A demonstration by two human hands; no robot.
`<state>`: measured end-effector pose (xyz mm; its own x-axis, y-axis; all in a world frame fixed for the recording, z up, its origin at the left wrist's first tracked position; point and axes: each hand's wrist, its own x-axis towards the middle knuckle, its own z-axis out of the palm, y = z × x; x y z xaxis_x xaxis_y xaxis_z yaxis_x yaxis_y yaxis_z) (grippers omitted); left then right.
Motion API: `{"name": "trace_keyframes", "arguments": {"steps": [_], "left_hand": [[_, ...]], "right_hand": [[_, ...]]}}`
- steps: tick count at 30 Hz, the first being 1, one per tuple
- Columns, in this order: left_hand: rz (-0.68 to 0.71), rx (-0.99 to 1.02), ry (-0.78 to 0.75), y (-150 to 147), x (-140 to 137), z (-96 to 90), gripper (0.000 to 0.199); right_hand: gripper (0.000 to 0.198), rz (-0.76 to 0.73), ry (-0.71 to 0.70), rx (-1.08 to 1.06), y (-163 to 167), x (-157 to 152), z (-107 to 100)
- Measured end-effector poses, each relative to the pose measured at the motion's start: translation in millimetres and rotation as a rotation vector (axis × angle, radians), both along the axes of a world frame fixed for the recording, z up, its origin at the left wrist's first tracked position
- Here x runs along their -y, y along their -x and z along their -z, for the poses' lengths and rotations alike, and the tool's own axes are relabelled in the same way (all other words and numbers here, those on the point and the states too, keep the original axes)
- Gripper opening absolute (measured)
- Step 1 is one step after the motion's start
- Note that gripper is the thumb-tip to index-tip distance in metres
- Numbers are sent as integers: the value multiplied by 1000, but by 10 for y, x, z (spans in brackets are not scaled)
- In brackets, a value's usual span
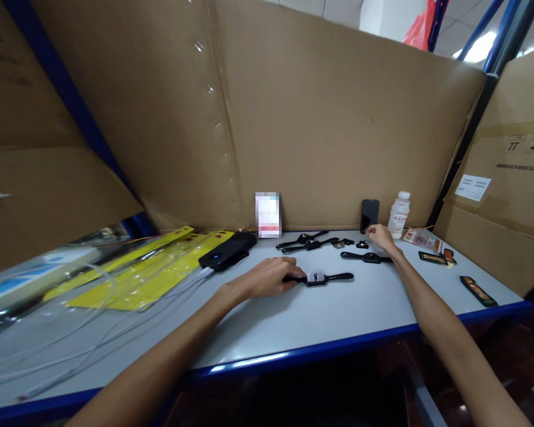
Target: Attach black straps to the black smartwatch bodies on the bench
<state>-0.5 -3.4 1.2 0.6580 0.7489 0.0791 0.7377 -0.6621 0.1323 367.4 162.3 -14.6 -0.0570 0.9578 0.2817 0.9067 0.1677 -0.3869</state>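
My left hand [276, 277] is closed round the left handle of a black spokeshave [317, 280], which lies on the table with a pale metal blade plate at its middle. My right hand [381, 238] reaches to the back right, thumb and fingers pinched together; anything between them is too small to make out. Just left of its fingertips is a small black metal part [362, 244]. A second spokeshave body [370, 257] lies below that hand, its right end hidden by my wrist. Two more spokeshaves [310, 245] lie at the back centre, beside small loose parts [342, 243].
A dark phone [369, 216] and a white bottle [399, 216] stand at the back, with a pale upright screen [268, 214] left of them. Yellow packaging [160, 270], a black power bank [228, 251] and white cables cover the left. Dark green packets [478, 290] lie right. Cardboard [338, 118] walls the table.
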Motion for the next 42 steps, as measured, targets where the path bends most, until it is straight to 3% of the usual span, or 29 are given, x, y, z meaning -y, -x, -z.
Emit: {"name": "trace_keyframes", "arguments": {"steps": [8,15,17,19,22,24,27,37,42], "left_hand": [[-24,-5,5,-12,13,-16,41],[-38,-30,18,-44,37,-56,43],[-29,-33,2,-43,39,-64,43],[-22,-35,-2,-37,37,-64,42],[-8,-25,0,-25,24,-47,42],[2,-8,-11,-17,11,-27,42],[24,7,-28,-10,-4,-1,42],[2,-8,-22,-5,-5,-9,44],[4,2,-18,-8,-12,5,32]], "right_hand": [[28,-216,153,91,78,135,-80],[18,-185,117,100,168,200,-135],[18,-191,103,17,235,253,-178],[21,-275,148,-175,377,360,-215],[24,-579,345,-419,717,604,-203],[24,-719,443,-467,965,772,-144],[19,-774,508,-456,1229,947,-43],[17,-793,216,-155,1270,1100,-80],[21,-788,154,-122,1284,1149,-39]]}}
